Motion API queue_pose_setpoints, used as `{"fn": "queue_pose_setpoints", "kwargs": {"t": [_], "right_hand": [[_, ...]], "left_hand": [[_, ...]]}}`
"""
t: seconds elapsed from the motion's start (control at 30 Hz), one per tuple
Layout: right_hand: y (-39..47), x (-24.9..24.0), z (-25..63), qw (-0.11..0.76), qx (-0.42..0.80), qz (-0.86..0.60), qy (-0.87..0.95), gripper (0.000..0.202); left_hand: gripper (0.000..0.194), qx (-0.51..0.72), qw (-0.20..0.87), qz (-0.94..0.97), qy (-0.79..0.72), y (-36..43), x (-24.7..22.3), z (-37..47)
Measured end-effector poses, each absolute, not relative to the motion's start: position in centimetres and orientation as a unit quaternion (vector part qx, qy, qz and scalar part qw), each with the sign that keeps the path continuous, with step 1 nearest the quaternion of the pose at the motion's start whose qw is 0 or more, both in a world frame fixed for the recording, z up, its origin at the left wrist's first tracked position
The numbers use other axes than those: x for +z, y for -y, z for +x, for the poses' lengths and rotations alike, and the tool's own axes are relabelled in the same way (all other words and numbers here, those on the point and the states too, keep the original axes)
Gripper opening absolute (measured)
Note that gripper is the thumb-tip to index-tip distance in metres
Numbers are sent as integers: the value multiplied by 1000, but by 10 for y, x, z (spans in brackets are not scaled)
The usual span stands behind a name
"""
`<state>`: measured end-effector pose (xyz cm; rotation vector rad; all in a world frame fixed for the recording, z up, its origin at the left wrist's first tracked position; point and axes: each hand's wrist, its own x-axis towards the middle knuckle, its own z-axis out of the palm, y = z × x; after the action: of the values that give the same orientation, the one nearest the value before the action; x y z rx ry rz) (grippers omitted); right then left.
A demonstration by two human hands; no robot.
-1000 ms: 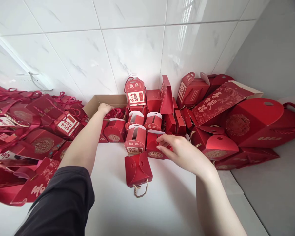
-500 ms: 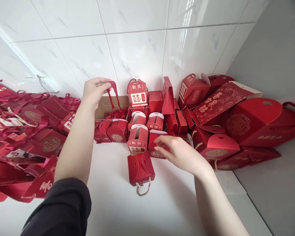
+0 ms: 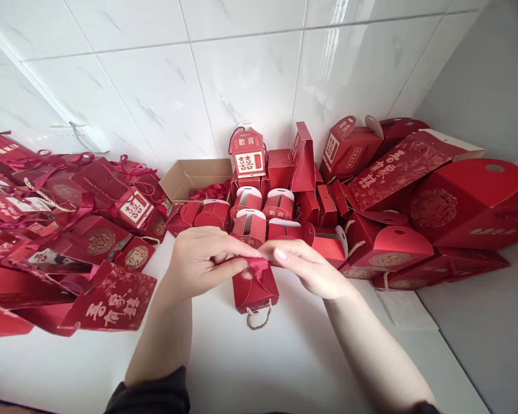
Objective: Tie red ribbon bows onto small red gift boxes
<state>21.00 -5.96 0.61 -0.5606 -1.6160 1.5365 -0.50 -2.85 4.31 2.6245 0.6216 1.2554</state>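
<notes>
- Nearest spreads the front of a white surface (image 3: 259, 374), smooth and pale, with soft grey shadows below the arms; dark sleeves show at the lower edge of the view.
- A little farther on, near the middle, a small red box (image 3: 255, 298) sits on the surface, beneath the person's hands. Its card is deep red, a curved flap edge crosses its top, and its far part is hidden by the fingers. A twisted cream cord handle (image 3: 256, 328) droops from its near side.
- Above that box, the left hand (image 3: 211, 261) pinches a red ribbon (image 3: 259, 267) between thumb and forefinger. The ribbon is bright, soft and crumpled into a short bunch.
- The right hand (image 3: 306, 267) meets the left at the ribbon, its fingers bent and close together; whether they grip it too cannot be told.
- Behind the hands stand small gift boxes (image 3: 280, 202), red with pale-lined flaps.
- To the left lies a heap of red packages (image 3: 69, 195); to the right, larger red boxes (image 3: 449, 213) are stacked.
- Farther back, an open brown carton (image 3: 181, 177) holds tangled ribbons (image 3: 211, 192).
- Farthest is a wall of glossy white tiles (image 3: 246, 80), grey-veined and streaked with reflected light, beside a plain grey panel (image 3: 492, 80) on the right.
</notes>
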Motion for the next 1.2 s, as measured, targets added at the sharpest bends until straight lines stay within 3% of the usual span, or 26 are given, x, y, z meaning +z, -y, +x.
{"fn": "queue_pose_setpoints", "kwargs": {"t": [0.17,0.33,0.6,0.9,1.2], "right_hand": [[56,-2,199,399,656,-209,605,37],[49,-7,198,429,652,-211,588,32],[62,5,201,404,525,-262,702,27],[76,20,208,418,347,-130,829,22],[93,19,206,354,330,-37,875,23]], "left_hand": [[24,398,-46,891,-214,13,28,-7],[26,405,-86,887,-204,8,27,-9],[25,436,-181,851,-230,4,25,-3],[12,461,-153,801,-349,-24,17,-19],[14,410,-95,793,-440,-47,3,-30]]}}
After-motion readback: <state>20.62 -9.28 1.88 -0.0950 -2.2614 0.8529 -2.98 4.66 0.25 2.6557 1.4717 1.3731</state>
